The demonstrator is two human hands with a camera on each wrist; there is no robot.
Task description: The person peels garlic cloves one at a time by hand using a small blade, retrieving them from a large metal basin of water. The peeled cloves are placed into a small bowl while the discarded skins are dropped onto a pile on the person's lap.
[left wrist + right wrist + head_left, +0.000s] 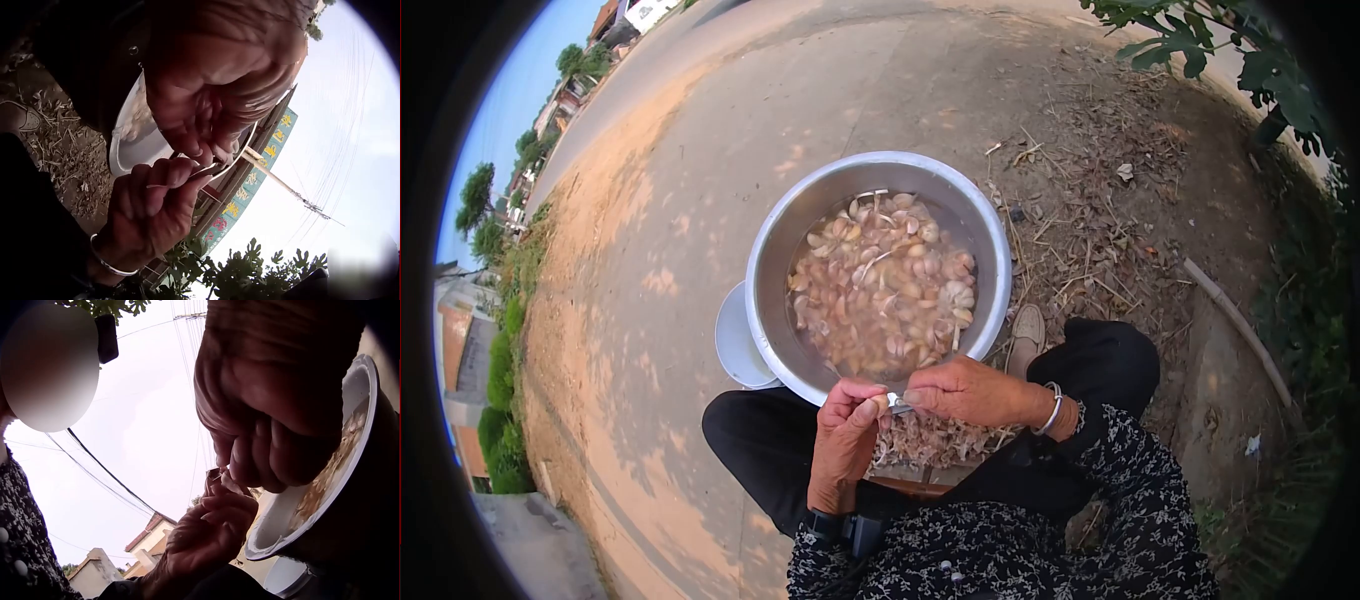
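Observation:
In the head view my left hand [843, 435] pinches a pale garlic clove [881, 404] between thumb and fingers, just over the near rim of a big metal basin [762, 270]. My right hand [972, 392], with a silver bangle on its wrist, meets it from the right and grips a small shiny metal blade [898, 401] against the clove. Many garlic cloves [880, 285] lie in water inside the basin. The left wrist view shows the fingertips of both hands together at the thin blade [209, 170]. Curled fingers hide most of its handle end.
A white bowl [738, 340] stands partly under the basin's left side. Below the hands lies a heap of garlic skins [935, 440] between the person's legs. Dry leaves [1100, 200] and a long stick [1238, 330] lie on the ground at right.

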